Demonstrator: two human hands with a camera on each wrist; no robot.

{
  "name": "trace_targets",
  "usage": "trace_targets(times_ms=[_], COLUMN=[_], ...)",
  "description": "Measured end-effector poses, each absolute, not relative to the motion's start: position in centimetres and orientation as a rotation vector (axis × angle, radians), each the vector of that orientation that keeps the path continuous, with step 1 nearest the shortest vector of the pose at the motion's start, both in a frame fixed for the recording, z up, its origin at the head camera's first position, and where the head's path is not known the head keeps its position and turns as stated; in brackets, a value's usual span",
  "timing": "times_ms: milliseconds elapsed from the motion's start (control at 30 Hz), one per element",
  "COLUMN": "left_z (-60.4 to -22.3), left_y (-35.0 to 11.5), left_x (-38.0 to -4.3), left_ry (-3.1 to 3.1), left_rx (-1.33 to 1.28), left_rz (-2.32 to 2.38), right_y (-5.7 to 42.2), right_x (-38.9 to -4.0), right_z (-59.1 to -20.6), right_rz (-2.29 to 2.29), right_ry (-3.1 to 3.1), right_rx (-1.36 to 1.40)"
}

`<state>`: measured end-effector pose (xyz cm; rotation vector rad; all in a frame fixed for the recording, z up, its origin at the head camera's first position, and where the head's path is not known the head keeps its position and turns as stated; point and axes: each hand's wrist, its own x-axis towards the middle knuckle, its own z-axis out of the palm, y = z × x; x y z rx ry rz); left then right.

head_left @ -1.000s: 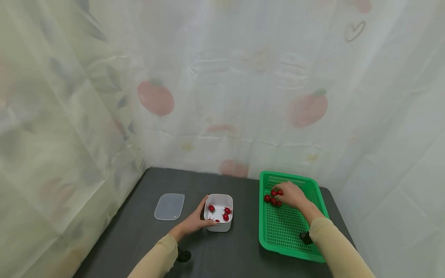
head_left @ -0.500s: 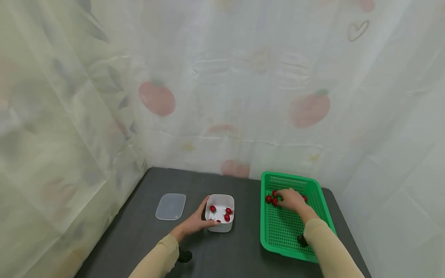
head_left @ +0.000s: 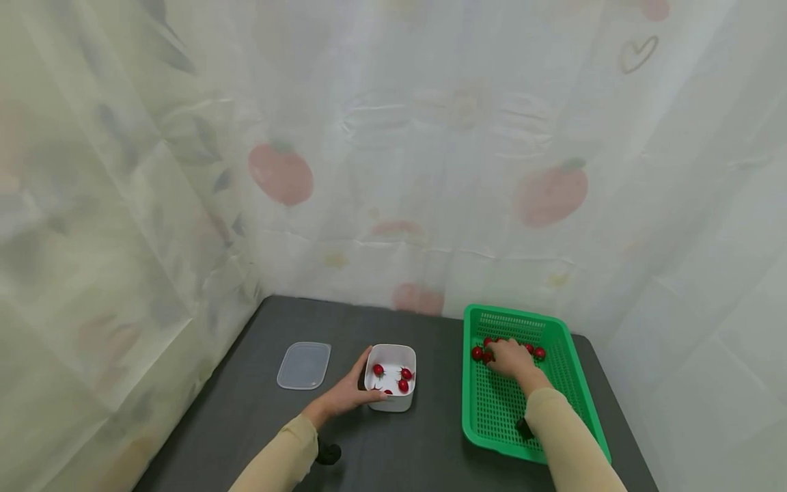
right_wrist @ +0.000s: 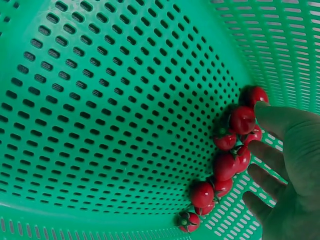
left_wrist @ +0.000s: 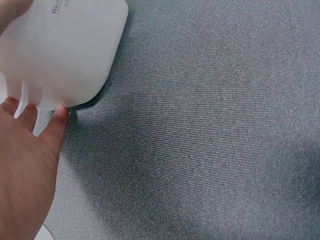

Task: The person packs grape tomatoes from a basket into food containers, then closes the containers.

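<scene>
My left hand (head_left: 347, 395) holds a small white plastic container (head_left: 393, 404), thumb at the near side and fingers at the far left side. In the left wrist view, fingertips (left_wrist: 61, 114) press against the container's wall. Several cherry tomatoes (head_left: 403, 385) lie inside it. Over in the green basket (head_left: 468, 396), my right hand (head_left: 510, 359) reaches down at a row of cherry tomatoes (right_wrist: 226, 166). In the right wrist view its thumb is right at a tomato near the row's end, while the other fingers are spread beside the row, with no tomato between them.
A clear flat lid (head_left: 304, 365) lies on the dark table (head_left: 430, 424) left of the container. White printed curtains (head_left: 393, 171) close off the back and both sides. Dark straps (head_left: 328, 454) of the wrist cameras hang under the forearms.
My right hand has moved left and slightly nearer within the basket, uncovering tomatoes on its right. The left hand keeps its hold on the container. The head view has shifted slightly.
</scene>
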<state>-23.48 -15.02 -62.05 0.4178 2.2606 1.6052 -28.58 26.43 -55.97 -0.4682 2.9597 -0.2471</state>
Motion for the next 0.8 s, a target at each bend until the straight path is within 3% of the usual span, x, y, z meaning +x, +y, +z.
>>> trace_targets(times_ms=[333, 800], left_z=[-62.1, -62.2], left_y=[-14.9, -14.7], left_x=[-23.5, -23.7], left_ry=[2.268, 2.276], left_rx=[0.410, 0.418], left_rz=[1.595, 1.586], right_y=[26.8, 26.2], right_x=[-28.7, -28.0], right_z=[-57.2, -56.1], right_rz=[-0.188, -0.230], right_ry=[2.917, 2.898], right_rx=[-0.455, -0.508])
